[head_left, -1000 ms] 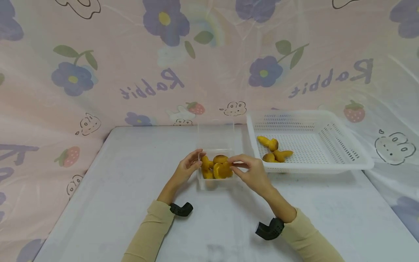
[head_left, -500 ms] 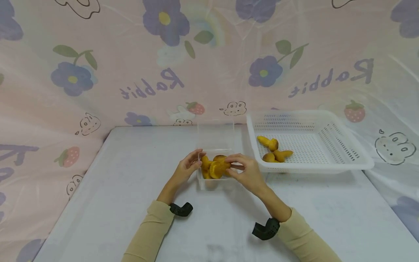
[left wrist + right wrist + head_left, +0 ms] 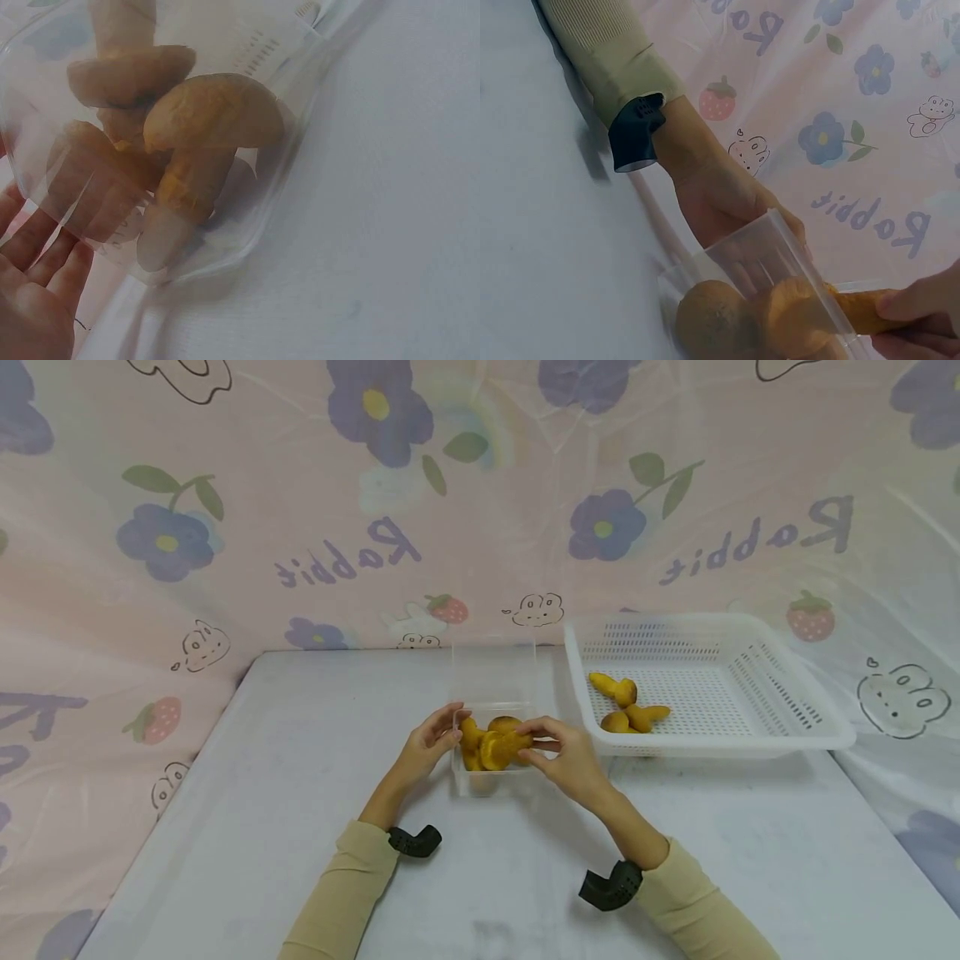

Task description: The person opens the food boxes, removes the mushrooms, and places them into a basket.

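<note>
The right hand [image 3: 573,762], nearer of the two, pinches one mushroom [image 3: 498,750] by its stem at the right edge of the clear box [image 3: 510,783]; its long axis runs crosswise, cap towards the left hand [image 3: 420,755], whose outstretched fingers rest against the box's left wall.

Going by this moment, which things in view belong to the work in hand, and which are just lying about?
Part of the work, by the look of it:
clear rectangular plastic box
yellow-brown mushrooms, in the box and basket
white perforated plastic basket
left hand, touching the box
right hand, pinching a mushroom

Probably just surroundings:
pink flower-printed sheet
black curved wrist-worn devices
white tabletop
</note>
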`<state>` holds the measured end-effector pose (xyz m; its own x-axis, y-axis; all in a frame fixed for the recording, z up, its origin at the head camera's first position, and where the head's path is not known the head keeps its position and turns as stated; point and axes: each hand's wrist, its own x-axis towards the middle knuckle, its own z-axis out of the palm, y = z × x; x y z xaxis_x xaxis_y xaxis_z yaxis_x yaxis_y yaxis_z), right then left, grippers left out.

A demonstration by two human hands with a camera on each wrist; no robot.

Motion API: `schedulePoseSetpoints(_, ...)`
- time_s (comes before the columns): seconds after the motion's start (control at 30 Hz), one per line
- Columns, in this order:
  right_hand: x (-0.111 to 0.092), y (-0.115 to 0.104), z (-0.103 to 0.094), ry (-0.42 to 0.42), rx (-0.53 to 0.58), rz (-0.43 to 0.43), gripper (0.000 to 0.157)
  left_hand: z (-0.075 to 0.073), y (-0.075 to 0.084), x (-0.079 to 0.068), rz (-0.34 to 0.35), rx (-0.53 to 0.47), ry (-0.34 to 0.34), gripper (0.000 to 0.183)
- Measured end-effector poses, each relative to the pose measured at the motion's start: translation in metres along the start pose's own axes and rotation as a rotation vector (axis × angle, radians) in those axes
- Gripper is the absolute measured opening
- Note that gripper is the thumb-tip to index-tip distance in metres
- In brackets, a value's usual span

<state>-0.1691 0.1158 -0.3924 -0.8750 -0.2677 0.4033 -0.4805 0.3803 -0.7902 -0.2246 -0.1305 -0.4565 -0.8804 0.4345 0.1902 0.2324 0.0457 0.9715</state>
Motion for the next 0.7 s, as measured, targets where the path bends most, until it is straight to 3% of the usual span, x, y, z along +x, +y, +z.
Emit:
schedulePoseSetpoints(0.4,0.002,-0.009,-0.015,0.12,-0.015,-0.075,0.028,0.0,0.001,0.0,-0.006,-0.025,-0.002,0.052)
schedulePoseSetpoints(0.7,0.005,-0.013,-0.03,0.157,0.027,-0.067,0.027,0.001,0.0,0.0,0.0,-0.034,0.002,0.051)
